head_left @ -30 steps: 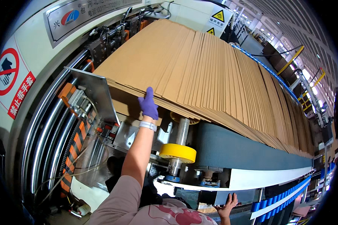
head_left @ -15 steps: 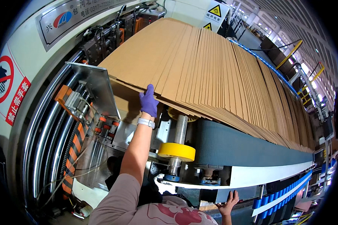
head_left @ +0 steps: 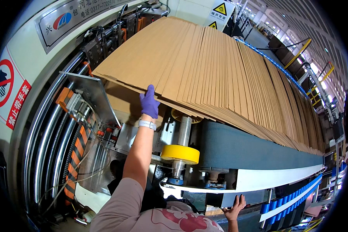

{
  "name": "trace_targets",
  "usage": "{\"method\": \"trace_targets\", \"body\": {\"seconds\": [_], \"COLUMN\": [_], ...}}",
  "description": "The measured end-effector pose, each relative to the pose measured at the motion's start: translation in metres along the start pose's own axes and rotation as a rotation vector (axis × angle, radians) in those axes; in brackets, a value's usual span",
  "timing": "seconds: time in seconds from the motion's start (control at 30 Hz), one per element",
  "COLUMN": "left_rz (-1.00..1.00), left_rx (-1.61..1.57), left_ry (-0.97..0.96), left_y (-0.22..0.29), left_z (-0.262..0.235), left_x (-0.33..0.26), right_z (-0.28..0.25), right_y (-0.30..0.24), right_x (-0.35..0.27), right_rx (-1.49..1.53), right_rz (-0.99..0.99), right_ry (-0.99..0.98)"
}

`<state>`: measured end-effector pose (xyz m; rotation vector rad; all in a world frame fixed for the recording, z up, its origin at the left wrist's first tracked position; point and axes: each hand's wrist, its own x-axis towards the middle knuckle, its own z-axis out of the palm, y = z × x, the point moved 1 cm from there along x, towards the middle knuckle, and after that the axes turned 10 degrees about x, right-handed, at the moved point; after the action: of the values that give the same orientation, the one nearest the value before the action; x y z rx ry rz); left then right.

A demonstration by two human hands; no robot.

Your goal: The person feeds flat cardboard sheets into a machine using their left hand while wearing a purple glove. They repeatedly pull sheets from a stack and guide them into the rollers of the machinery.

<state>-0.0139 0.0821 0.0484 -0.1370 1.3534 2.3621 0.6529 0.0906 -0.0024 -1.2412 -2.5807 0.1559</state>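
In a purple glove, my left hand reaches up to the near edge of the fanned brown cardboard sheets. One finger lies stretched over the edge, the thumb side apart; what its other fingertips touch is partly hidden. The sheets overlap in a long leaning row on a dark green conveyor belt. Left of the glove stands an upright metal plate, near the sheets' front left corner. My right hand is bare, its fingers spread, at a grey panel low on the machine's near side.
A yellow wheel on a metal shaft sits below the sheets. Steel rails and a black-and-orange striped guard run along the left. Blue rollers line the lower right. Yellow railings stand at the far right.
The leftmost sheets and the metal plate have shifted left and slightly nearer. My gloved left hand has moved a little left with the edge. My right hand stays at the grey panel.
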Motion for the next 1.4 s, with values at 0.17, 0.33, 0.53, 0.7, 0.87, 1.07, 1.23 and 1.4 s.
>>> {"method": "trace_targets", "body": {"seconds": [0.17,0.33,0.53,0.7,0.87,1.07,1.23,1.4], "left_rz": [0.049,0.036,-0.001,0.022,-0.091,-0.368,-0.176,-0.304], "left_rx": [-0.034,0.027,-0.049,-0.133,-0.269,-0.157,-0.063,0.16], "left_ry": [0.014,0.103,0.068,-0.091,-0.27,0.09,0.101,0.064], "left_y": [0.008,0.019,0.023,0.025,0.02,-0.004,-0.053,-0.037], "left_z": [-0.008,-0.026,-0.043,-0.065,-0.097,-0.099,-0.171,-0.12], "left_x": [-0.002,0.002,0.01,0.036,0.037,0.014,0.069,0.004], "right_z": [0.003,-0.003,-0.007,-0.006,-0.005,-0.005,-0.004,-0.007], "right_y": [0.004,-0.005,-0.008,-0.009,-0.007,-0.001,-0.008,-0.003], "right_x": [-0.003,0.0,0.001,0.003,0.002,-0.005,0.012,-0.003], "right_rx": [0.024,0.039,0.049,0.029,0.021,0.036,0.057,0.024], "right_rz": [0.012,-0.002,0.007,-0.031,0.034,0.0,-0.031,0.031], "right_ry": [-0.007,0.01,0.009,0.024,0.0,0.02,-0.041,-0.012]}}
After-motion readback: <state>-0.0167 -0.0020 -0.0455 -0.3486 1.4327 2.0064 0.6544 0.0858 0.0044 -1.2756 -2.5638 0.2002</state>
